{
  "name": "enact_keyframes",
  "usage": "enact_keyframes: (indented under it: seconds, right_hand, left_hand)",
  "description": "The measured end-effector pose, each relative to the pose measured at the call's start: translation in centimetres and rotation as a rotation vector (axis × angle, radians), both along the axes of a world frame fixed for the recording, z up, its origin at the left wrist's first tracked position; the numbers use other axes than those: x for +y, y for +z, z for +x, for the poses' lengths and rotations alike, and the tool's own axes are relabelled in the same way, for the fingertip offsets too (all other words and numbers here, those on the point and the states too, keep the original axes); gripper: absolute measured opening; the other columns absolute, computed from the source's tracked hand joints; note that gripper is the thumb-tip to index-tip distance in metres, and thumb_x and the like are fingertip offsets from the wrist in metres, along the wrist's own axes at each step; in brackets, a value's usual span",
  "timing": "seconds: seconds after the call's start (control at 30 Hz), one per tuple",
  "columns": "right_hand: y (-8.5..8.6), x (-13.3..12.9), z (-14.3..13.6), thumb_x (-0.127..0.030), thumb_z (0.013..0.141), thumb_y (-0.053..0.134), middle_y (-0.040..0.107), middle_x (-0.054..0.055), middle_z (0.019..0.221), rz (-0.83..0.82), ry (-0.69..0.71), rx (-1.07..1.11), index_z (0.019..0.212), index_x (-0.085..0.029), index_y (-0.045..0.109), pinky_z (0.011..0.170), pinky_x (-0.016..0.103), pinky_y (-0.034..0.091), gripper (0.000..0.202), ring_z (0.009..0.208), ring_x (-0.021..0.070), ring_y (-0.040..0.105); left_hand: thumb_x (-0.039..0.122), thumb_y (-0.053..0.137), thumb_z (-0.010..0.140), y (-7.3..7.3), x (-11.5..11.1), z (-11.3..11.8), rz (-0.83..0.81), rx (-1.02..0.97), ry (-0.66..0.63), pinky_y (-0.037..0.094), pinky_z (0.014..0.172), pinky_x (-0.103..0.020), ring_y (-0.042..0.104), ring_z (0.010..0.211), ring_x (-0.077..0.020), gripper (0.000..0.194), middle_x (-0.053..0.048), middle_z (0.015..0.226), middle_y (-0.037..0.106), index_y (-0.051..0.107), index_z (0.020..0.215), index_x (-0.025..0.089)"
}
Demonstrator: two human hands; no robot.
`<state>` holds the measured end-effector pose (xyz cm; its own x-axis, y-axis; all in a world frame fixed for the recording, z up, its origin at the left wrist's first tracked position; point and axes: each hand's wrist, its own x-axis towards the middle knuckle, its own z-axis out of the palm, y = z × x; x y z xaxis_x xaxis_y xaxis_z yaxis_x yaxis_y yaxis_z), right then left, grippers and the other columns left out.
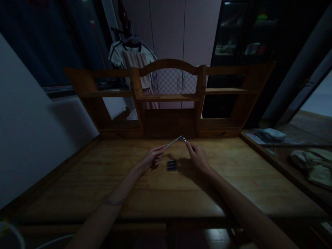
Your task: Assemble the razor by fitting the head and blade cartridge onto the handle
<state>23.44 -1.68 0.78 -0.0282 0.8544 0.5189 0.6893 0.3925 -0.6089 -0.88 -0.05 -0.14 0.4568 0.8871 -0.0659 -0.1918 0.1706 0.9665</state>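
My left hand [155, 155] is closed on the near end of a thin white strip-like object [172, 141], which slants up and to the right above the desk. My right hand [197, 154] pinches a small silvery piece [184, 139] at the strip's far end, where a dark part shows. I cannot tell whether the silvery piece is joined to the strip or only touches it. Between and below the hands, a small pack of dark, battery-like cylinders [171, 166] lies flat on the wooden desk [124, 193].
A wooden shelf unit [169, 98] stands along the desk's back edge. Beyond it hang clothes [135, 57] on hangers, beside a pale wardrobe [168, 31]. To the right, a lower surface holds a bag-like cloth item [315, 167] and papers. A white wall [33, 138] borders the left.
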Motion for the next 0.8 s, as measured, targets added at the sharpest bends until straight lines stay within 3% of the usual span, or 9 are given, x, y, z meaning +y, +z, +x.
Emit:
enact_keyframes:
  seconds: [0.8]
  right_hand:
    - [-0.12, 0.08, -0.09, -0.053, 0.093, 0.025, 0.050, 0.002, 0.054, -0.009, -0.016, -0.016, 0.069, -0.013, 0.064, 0.052, 0.025, 0.025, 0.061, 0.050, 0.0123, 0.045]
  left_hand:
    - [0.034, 0.059, 0.082, 0.05, -0.03, -0.03, 0.011, 0.008, 0.002, 0.015, 0.033, -0.015, 0.014, 0.038, -0.0029, 0.049, 0.010, 0.053, 0.021, 0.050, 0.128, 0.020]
